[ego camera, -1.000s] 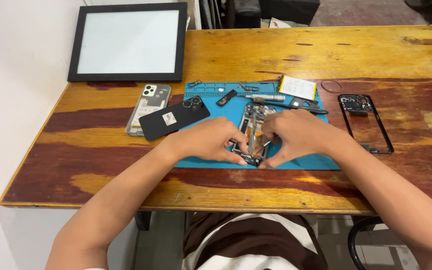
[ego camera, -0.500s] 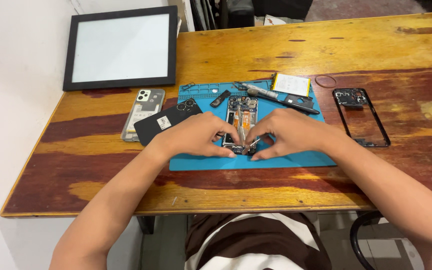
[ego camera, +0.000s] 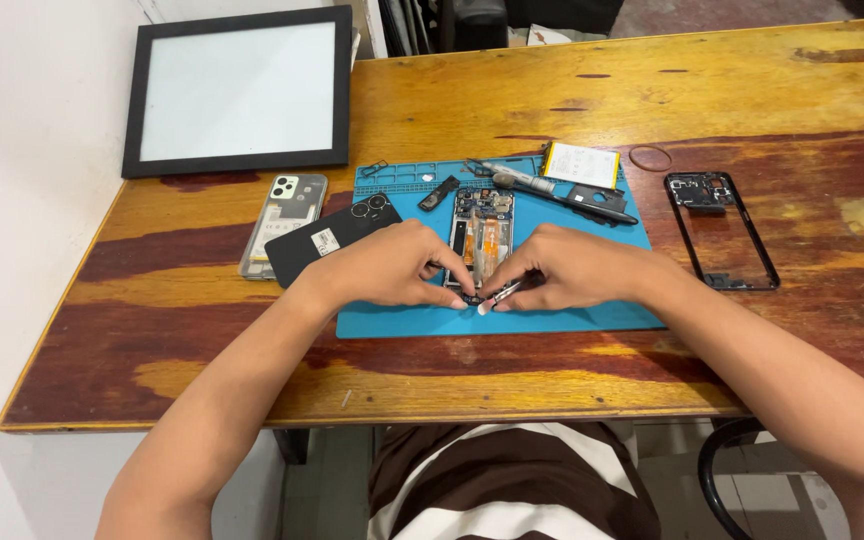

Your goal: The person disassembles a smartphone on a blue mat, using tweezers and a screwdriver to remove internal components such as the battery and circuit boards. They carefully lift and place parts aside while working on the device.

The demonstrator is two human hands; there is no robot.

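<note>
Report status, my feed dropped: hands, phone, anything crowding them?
Left hand and right hand at the lower end of the opened phone on the blue mat. Right hand holds a thin tool. Black phone beside left hand.

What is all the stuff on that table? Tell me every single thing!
table: 1, brown wood, under everything
mat: 1, blue, table middle
open phone: 1, insides showing, on mat between the hands
small tool: 1, silvery with white tip, in right hand, at phone's bottom end
screwdriver: 1, grey, mat's far edge
battery: 1, white, mat's far right corner
black phone: 1, camera side up, left of mat
clear phone case: 1, left of black phone
phone frame: 1, black, right of mat
panel: 1, white, black frame, far left
left hand: 1, at phone's bottom
right hand: 1, holding small tool
</note>
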